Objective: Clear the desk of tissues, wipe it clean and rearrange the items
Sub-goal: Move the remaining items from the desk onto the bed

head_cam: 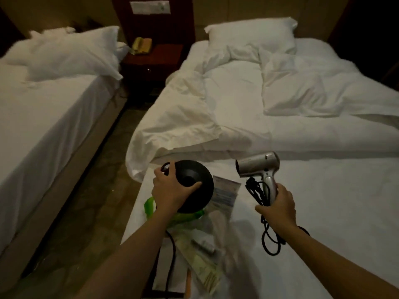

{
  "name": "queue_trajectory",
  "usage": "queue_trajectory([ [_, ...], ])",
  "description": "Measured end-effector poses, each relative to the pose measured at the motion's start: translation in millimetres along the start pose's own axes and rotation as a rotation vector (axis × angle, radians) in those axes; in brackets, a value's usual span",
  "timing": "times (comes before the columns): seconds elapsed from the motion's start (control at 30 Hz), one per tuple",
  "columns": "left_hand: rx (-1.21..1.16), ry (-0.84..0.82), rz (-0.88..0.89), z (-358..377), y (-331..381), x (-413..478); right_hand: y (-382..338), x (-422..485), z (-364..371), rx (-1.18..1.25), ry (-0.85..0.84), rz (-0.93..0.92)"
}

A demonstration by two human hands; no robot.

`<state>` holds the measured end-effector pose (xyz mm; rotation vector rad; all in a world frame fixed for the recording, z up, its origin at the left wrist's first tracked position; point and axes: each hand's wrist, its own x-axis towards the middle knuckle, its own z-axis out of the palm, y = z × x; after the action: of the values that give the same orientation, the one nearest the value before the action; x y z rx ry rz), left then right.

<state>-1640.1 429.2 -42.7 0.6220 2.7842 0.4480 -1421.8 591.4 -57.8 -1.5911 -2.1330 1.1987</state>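
Black round base (200, 199) looks stiff, light, smooth plastic, so it is best taken by the rim; left hand (170, 190) has it so, grip curled over the edge with thumb on the top face, held above the foot of the bed (323, 201); hair dryer (257, 167) is rigid, probably light, handle the obvious hold; right hand (278, 203) grip is closed round the handle plus bunched cord (267, 240), one loop hanging; green bag (151, 207) and leaflet (225, 190) lie on the bed below; no worktop in view.
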Motion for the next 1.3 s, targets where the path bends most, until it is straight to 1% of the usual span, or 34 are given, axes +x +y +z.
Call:
queue_trajectory([
  [0.1,0.126,-0.079,0.132,30.1,-18.7,7.3,22.8,2.2,20.3,-0.001,0.063,0.088],
  [0.2,0.225,-0.119,0.178,56.4,-39.7,13.0,49.8,1.0,39.1,-0.021,0.104,0.158],
  [0.37,0.152,-0.105,0.102,90.4,-60.6,29.8,86.3,1.9,79.8,-0.038,0.092,0.236],
  [0.5,0.165,-0.095,0.148,111.3,-76.9,35.0,100.0,3.5,104.3,-0.036,0.086,0.239],
  [0.6,0.174,-0.09,0.179,121.9,-85.7,35.8,105.7,4.6,114.6,-0.045,0.037,0.267],
  [0.67,0.169,-0.056,0.209,124.5,-87.5,36.8,106.9,5.1,115.8,-0.081,-0.034,0.242],
  [0.77,0.212,0.01,0.302,121.0,-85.0,34.7,100.7,8.0,109.2,-0.29,-0.119,0.144],
  [0.83,0.235,0.012,0.363,114.9,-79.3,30.0,91.4,10.2,102.4,-0.379,-0.15,0.087],
  [0.93,0.247,-0.041,0.412,102.7,-68.2,20.0,74.3,8.4,89.3,-0.409,-0.172,0.068],
  [1.07,0.266,-0.106,0.421,73.8,-54.7,-0.7,49.1,-10.8,63.3,-0.459,-0.2,0.015],
  [1.3,0.235,-0.089,0.418,0.7,-23.6,-44.7,-10.2,-46.2,1.6,-0.449,-0.222,-0.184],
])
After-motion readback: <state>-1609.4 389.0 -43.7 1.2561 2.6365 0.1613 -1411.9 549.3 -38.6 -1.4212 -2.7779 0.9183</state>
